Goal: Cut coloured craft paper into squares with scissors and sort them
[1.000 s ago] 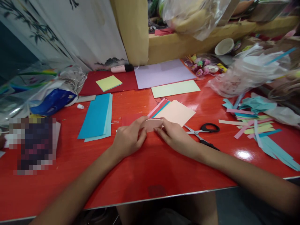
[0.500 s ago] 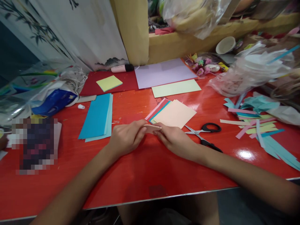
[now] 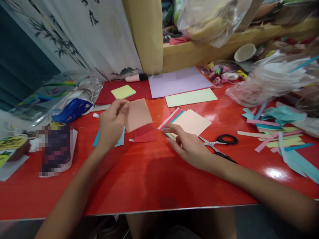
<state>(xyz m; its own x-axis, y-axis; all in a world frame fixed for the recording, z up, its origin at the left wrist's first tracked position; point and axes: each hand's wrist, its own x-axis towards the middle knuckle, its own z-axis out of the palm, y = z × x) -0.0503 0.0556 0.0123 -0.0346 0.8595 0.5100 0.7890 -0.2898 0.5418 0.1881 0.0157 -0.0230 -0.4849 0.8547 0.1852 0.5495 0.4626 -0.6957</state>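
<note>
My left fingers (image 3: 121,108) pinch the left edge of a peach paper square (image 3: 139,115), which reaches out to their right above the surface (image 3: 119,196), while my right fingers (image 3: 176,129) curve loosely apart, seemingly holding nothing, with the paper stack (image 3: 194,122) just beyond them. A light grip close to the edge should leave the square flat and uncreased for me

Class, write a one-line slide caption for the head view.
Left hand holding a peach paper sheet; right hand near a paper stack, scissors alongside.
</note>
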